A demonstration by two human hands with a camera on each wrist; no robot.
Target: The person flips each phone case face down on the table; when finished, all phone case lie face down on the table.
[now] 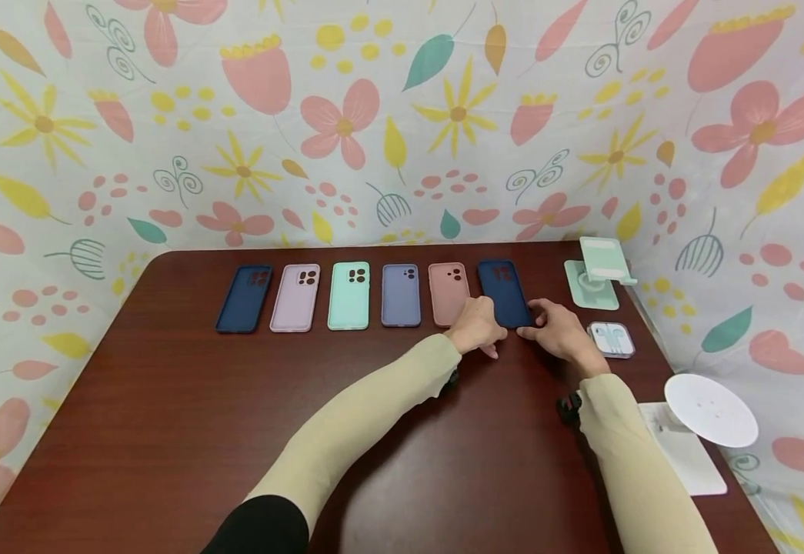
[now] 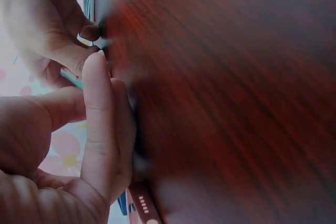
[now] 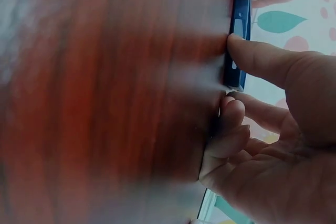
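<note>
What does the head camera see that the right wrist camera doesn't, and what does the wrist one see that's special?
Only the head view shows the lilac phone case, the mint green phone case and the white round stand.

Only the right wrist view shows openings along the near edge of the dark blue case between the hands.

Both show the left hand, the right hand, that dark blue case, the table and the flowery backdrop.
</note>
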